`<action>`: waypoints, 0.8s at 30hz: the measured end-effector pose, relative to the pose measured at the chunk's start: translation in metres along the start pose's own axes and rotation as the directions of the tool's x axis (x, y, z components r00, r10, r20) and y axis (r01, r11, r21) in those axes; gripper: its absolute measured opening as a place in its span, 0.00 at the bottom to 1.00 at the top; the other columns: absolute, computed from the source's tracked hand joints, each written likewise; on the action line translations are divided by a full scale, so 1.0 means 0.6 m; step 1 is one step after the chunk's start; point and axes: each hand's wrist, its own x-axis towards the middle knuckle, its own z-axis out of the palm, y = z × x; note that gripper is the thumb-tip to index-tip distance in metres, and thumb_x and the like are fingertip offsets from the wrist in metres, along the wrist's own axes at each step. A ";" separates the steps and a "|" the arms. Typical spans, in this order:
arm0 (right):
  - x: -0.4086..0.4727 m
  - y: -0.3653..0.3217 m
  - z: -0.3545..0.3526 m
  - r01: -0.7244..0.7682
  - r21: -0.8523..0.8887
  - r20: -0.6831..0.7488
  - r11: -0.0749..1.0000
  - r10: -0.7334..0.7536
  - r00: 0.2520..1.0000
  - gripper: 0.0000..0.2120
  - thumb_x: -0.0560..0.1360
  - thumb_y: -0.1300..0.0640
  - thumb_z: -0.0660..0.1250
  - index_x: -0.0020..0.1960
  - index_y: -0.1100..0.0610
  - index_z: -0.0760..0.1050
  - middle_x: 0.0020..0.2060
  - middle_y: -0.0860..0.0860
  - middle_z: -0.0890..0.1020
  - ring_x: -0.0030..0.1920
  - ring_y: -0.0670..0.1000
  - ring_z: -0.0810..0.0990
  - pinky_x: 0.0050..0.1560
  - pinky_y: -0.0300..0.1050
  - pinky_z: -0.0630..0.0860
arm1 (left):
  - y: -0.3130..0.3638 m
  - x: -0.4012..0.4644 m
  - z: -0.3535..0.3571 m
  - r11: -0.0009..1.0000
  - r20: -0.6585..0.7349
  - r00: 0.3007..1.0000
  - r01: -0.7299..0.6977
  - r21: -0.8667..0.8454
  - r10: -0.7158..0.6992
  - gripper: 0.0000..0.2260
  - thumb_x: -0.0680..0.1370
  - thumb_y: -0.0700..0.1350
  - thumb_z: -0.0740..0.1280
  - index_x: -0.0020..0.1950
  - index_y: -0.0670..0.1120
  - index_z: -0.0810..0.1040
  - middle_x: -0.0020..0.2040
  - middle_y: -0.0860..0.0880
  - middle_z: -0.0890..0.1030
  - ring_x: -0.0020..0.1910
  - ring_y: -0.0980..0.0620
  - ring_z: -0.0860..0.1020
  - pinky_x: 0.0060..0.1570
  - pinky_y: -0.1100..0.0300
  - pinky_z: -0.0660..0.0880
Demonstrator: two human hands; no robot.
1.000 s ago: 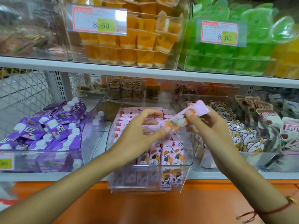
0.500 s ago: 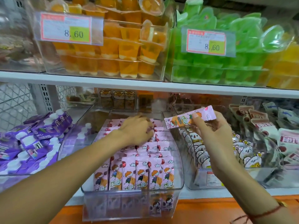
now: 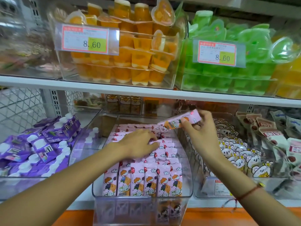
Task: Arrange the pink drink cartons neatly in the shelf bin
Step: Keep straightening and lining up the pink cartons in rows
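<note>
A clear shelf bin [image 3: 187, 191] in the middle of the lower shelf holds several pink drink cartons [image 3: 141, 178] with a cartoon child, standing in rows. My left hand [image 3: 138, 142] lies palm down on the tops of the cartons in the middle of the bin, fingers spread and pressing them. My right hand [image 3: 202, 132] is above the bin's back right corner and pinches one pink carton [image 3: 179, 121], held sideways and tilted over the rows.
A bin of purple pouches [image 3: 37, 145] with white caps stands to the left, a bin of white cartoon packs [image 3: 236, 154] to the right. Above, the upper shelf [image 3: 97, 87] carries orange jelly cups [image 3: 130, 56] and green jelly cups [image 3: 228, 75] with price tags.
My left hand let go of the held carton and dropped onto the rows in the bin. My right hand kept the carton, tilting it over the back right. The view tilted upward.
</note>
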 end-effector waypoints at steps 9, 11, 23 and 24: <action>0.062 -0.005 0.054 0.276 -0.554 0.441 0.786 -0.004 0.897 0.13 0.75 0.58 0.69 0.55 0.58 0.68 0.46 0.57 0.82 0.45 0.55 0.81 0.50 0.54 0.78 | 0.000 -0.018 0.011 1.000 0.029 1.000 0.009 -0.026 -0.008 0.18 0.82 0.55 0.54 0.68 0.50 0.72 0.64 0.49 0.74 0.55 0.53 0.66 0.53 0.57 0.64; 0.076 -0.001 0.058 0.359 -0.619 0.535 0.699 0.041 0.844 0.15 0.75 0.57 0.70 0.58 0.57 0.69 0.52 0.57 0.81 0.51 0.56 0.80 0.54 0.52 0.76 | 0.002 -0.021 0.009 0.999 0.029 0.999 0.019 -0.030 -0.018 0.19 0.82 0.54 0.54 0.69 0.49 0.71 0.64 0.49 0.73 0.56 0.52 0.66 0.54 0.56 0.64; 0.072 0.011 0.083 0.580 -0.751 0.650 0.316 0.199 0.734 0.15 0.78 0.57 0.59 0.62 0.51 0.77 0.60 0.54 0.80 0.59 0.57 0.78 0.60 0.51 0.74 | 0.003 -0.015 0.006 0.993 0.044 0.998 0.059 -0.103 -0.055 0.17 0.84 0.48 0.52 0.68 0.47 0.73 0.65 0.47 0.74 0.65 0.47 0.68 0.55 0.58 0.64; 0.059 0.007 0.070 0.605 -0.739 0.658 0.297 0.122 0.743 0.17 0.78 0.58 0.59 0.64 0.52 0.76 0.61 0.54 0.79 0.60 0.57 0.77 0.60 0.51 0.73 | 0.004 -0.014 0.003 0.992 0.048 0.997 0.067 -0.108 -0.062 0.17 0.84 0.47 0.52 0.68 0.47 0.73 0.66 0.47 0.73 0.66 0.46 0.68 0.57 0.57 0.64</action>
